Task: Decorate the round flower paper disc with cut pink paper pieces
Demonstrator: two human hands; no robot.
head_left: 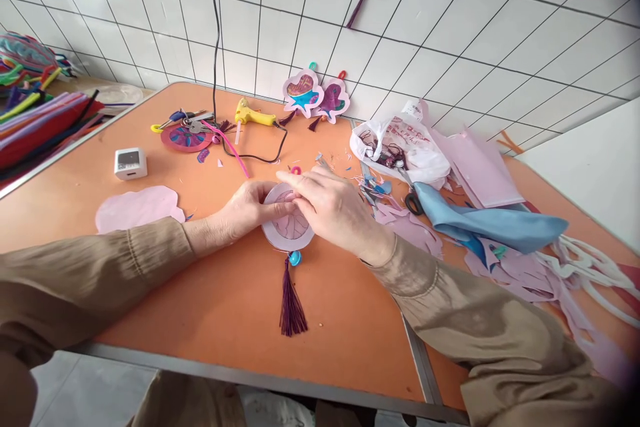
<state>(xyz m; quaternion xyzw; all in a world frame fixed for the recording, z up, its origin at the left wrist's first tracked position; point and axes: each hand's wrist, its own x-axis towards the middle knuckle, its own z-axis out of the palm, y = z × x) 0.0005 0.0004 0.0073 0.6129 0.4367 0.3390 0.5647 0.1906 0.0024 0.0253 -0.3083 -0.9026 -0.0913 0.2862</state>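
Note:
My left hand [245,210] grips a round pale pink pendant [277,235] by its left edge, thumb lying on its face. Over its upper right side, my right hand [335,205] has thumb and fingers closed on the pendant. Lines are drawn on the pendant's inner disc, inside a pale rim. A small pink loop [296,171] sticks out at its top. From the bottom hangs a blue bell [295,258] with a dark purple tassel [293,303] spread on the table. My right fingers hide part of the pendant's upper face.
A yellow glue gun [253,113] with a black cord lies at the back of the orange table [225,300]. Left stand a white charger [131,163] and a pink cutout [140,207]. Right are a plastic bag [425,157], scissors [413,203], blue cloth [490,217] and scraps.

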